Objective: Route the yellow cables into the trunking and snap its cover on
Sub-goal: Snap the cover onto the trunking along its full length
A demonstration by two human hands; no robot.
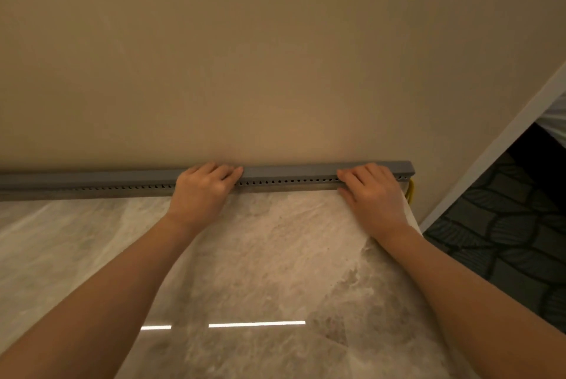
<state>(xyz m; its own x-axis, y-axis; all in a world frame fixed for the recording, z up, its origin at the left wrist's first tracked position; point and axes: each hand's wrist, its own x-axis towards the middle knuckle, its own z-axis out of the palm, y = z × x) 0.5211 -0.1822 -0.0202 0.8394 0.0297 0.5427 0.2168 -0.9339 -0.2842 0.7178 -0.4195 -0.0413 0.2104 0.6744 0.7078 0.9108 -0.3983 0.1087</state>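
Trunking of grey slotted plastic point(291, 180), laid along the foot of a beige wall point(275, 57) on a glossy marbled floor point(275, 256), with its flat grey cover point(291, 169) on top. Yellow cables point(410, 190) looping out at the right end. Left hand point(203, 192) and right hand point(372, 192), well apart, fingers of both curled over the cover, gripping it. Dark patterned carpet point(505, 225) past the wall's corner at right.

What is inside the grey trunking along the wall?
The inside of the trunking is hidden: the cover lies on it, gripped by the left hand and the right hand. Only yellow cables show, hanging out at its right end.
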